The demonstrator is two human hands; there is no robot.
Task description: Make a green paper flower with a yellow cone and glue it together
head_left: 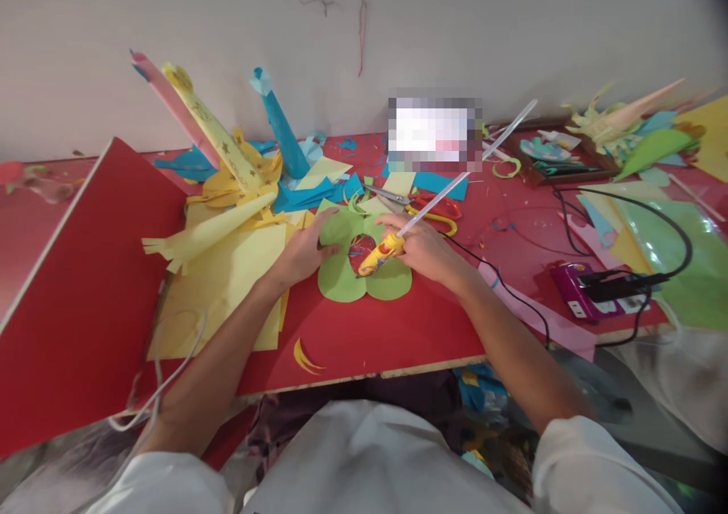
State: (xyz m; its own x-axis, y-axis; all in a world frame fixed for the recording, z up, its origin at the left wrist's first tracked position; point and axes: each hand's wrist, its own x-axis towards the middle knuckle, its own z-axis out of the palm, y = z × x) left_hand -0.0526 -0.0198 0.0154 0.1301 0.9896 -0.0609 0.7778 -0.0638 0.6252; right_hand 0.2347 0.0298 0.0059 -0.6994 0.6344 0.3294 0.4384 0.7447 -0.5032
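A green flower-shaped paper cutout with rounded petals and a round hole in its centre lies on the red table. At its left edge, my left hand grips the paper, thumb on top. My right hand is closed round a yellow hot glue gun. The gun's nozzle points down and left, over the hole and its near edge. A long clear glue stick rises from the gun's back toward the upper right.
Scissors with yellow handles lie just beyond my right hand. Yellow paper sheets and paper cones stand at left, near a red upright panel. A purple power strip with black cables sits right; a tray stands behind.
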